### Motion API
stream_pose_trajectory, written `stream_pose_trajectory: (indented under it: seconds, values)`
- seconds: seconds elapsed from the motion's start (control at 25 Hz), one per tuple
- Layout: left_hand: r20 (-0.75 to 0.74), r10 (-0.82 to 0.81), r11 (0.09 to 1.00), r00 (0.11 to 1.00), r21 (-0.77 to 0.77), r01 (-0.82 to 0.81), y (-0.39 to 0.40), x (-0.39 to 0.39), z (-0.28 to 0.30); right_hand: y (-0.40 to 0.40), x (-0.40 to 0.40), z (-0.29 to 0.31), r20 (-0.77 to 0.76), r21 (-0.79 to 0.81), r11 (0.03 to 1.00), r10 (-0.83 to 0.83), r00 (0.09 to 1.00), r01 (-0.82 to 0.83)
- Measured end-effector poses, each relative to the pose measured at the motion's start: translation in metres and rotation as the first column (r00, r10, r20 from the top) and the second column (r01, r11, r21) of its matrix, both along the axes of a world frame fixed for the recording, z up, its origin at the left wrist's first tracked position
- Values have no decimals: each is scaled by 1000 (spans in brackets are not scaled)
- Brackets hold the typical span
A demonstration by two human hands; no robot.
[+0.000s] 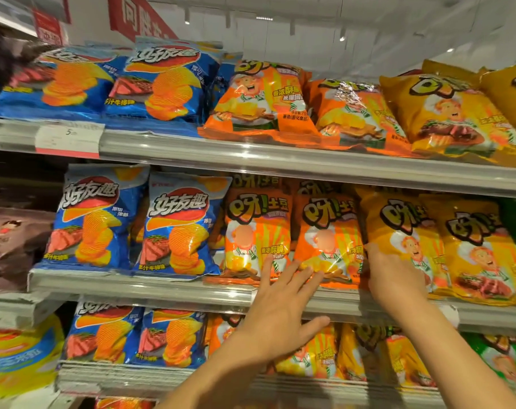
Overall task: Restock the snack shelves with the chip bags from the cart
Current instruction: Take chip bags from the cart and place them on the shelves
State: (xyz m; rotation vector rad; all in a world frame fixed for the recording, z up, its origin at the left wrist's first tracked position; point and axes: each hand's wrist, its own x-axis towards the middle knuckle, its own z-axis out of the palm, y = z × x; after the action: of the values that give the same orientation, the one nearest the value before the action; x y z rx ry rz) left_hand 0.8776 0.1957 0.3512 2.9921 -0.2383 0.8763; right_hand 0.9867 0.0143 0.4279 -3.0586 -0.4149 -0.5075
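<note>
On the middle shelf, an orange chip bag is stood upright between another orange bag and a yellow bag. The left hand is spread wide, its straight fingertips laid against the lower front of the orange chip bag, nothing being gripped. The right hand is set at the seam between this bag and the yellow one; whether its fingers are curled round an edge cannot be told, since they are hidden. The bag is judged light, air-puffed and soft, its glossy film slippery and its contents easily crushed. It is best taken by the side seams or crimped top, and nudged flat-handed rather than squeezed.
</note>
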Motion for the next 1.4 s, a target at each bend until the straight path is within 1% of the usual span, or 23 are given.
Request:
stream_pose_trajectory:
  seconds: [0.08, 0.16, 0.24, 0.32, 0.4, 0.44, 0.48, 0.56, 0.6, 0.64, 0.72, 0.8, 0.88, 0.92, 0.96, 1.0, 1.08, 1.16, 1.2, 1.28, 1.32, 1.36, 1.4]
  values:
    - [5, -28, 1000, 1000, -11, 28, 2, -4, 1, 1, -4, -3, 29, 41, 999, 25, 999, -26]
    - [61, -23, 999, 998, -42, 25, 5, -9, -1, -3, -12, -6, 134, 122, 990, 54, 989, -71]
    - [121, 53, 995, 991, -93, -42, 10, -17, -5, -7, -19, -9, 222, 191, 978, 41, 974, -85]
    - [90, 112, 989, 990, -108, -102, 20, -23, -7, -9, -22, -12, 216, 219, 974, 7, 976, -55]
    - [19, 73, 991, 997, -112, -70, 29, -28, -4, -6, -24, -16, 167, 220, 975, 4, 986, -41]
    - [12, 28, 988, 1000, -149, -26, 32, -31, 0, -3, -28, -16, 155, 241, 969, 15, 988, -53]
    - [39, -13, 980, 999, -196, 20, 35, -35, 3, 1, -34, -15, 165, 271, 959, 34, 986, -78]
    - [170, -22, 963, 985, -262, 67, 43, -47, 1, 15, -53, -16, 243, 289, 937, 127, 962, -196]
    - [252, 23, 957, 968, -287, 52, 50, -56, -5, 26, -65, -22, 269, 285, 911, 221, 937, -297]
    - [315, 98, 950, 944, -312, 6, 60, -65, -12, 38, -78, -28, 271, 283, 864, 344, 899, -416]
    - [346, 293, 912, 891, -380, -152, 84, -82, -23, 66, -100, -38, 219, 297, 727, 578, 786, -618]
    - [279, 420, 866, 864, -410, -288, 108, -95, -28, 98, -115, -38, 218, 319, 588, 718, 661, -744]
    - [183, 432, 867, 883, -355, -350, 121, -98, -29, 135, -117, -20, 264, 321, 474, 787, 558, -820]
    - [147, 429, 873, 891, -321, -367, 124, -98, -30, 156, -115, -7, 260, 315, 454, 803, 536, -833]
    - [128, 430, 877, 894, -294, -380, 126, -97, -30, 176, -111, 6, 222, 306, 477, 806, 549, -824]
    - [120, 439, 876, 891, -276, -394, 127, -97, -31, 195, -105, 18, 172, 281, 528, 794, 583, -801]
    - [112, 453, 872, 884, -262, -413, 124, -97, -30, 221, -89, 35, 125, 153, 638, 745, 655, -755]
    - [101, 464, 872, 880, -229, -434, 120, -96, -27, 230, -79, 42, 91, 27, 700, 709, 699, -714]
    - [88, 481, 864, 872, -216, -455, 118, -96, -26, 232, -77, 42, 82, -4, 715, 697, 712, -699]
    - [68, 497, 850, 865, -239, -470, 112, -94, -21, 231, -73, 41, 93, -50, 752, 658, 747, -657]
    - [82, 481, 853, 873, -272, -445, 109, -93, -23, 230, -72, 38, 119, -64, 767, 641, 758, -638]
    - [127, 441, 868, 889, -312, -386, 104, -93, -28, 227, -72, 36, 173, -56, 766, 639, 749, -640]
    - [195, 398, 880, 897, -358, -313, 100, -95, -41, 222, -74, 30, 248, -32, 734, 663, 706, -678]
